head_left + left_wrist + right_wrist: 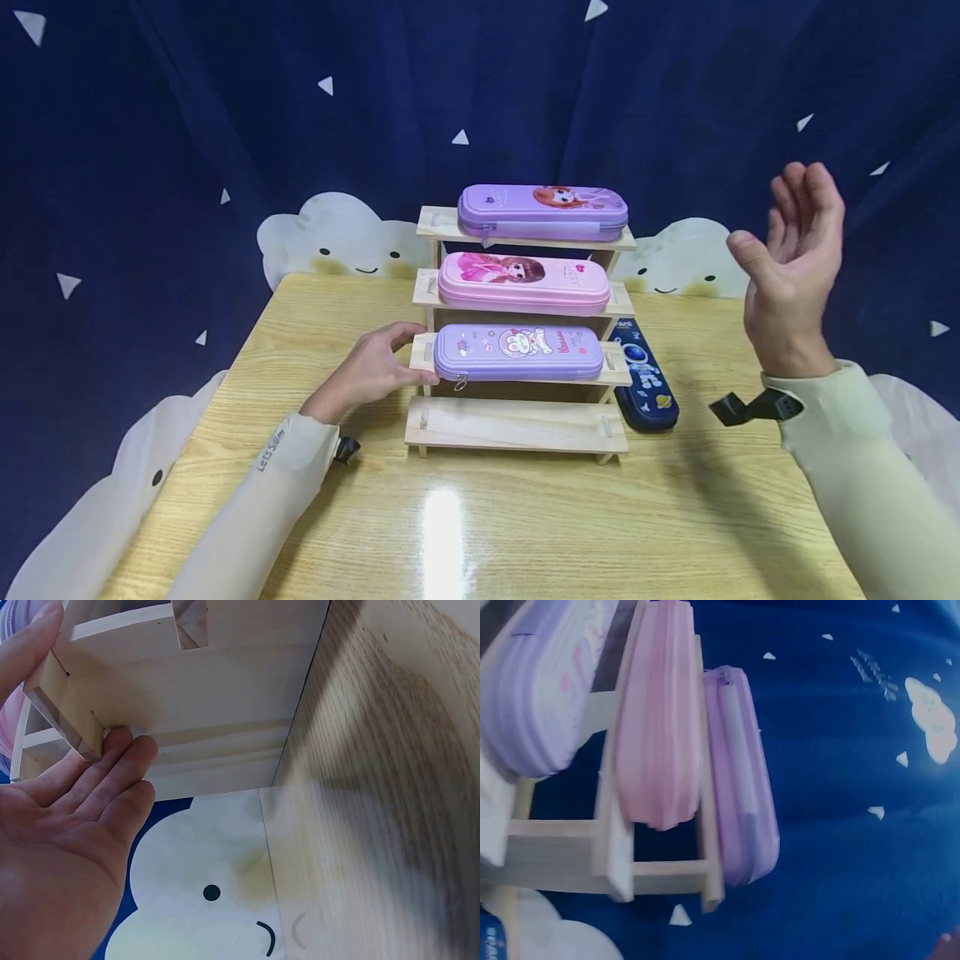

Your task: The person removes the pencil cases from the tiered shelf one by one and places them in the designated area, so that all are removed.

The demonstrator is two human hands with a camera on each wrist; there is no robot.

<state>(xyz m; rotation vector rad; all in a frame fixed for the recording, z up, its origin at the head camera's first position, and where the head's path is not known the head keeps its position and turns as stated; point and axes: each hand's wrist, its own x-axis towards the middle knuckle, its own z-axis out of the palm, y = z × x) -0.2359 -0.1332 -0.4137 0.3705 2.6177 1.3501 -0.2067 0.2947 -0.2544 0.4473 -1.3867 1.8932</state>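
A stepped wooden rack [517, 423] stands on the table, its lowest tier bare. At its left side my left hand [378, 367] grips the end of the second tier from the bottom; in the left wrist view the thumb lies over the edge and the fingers [127, 769] reach along its other side. On that tier lies a lilac pencil case [517, 352] with a bunny print. A pink pencil case [525, 282] with a doll picture lies one tier up, and a purple pencil case [543, 212] on top. My right hand [798, 275] is raised off to the right, holding nothing.
A dark blue space-print pencil case [647, 383] lies on the wooden table [525, 517] against the rack's right side. Behind hangs a navy curtain [390, 125] with white triangles, and white cloud shapes [352, 237] line the table's edges.
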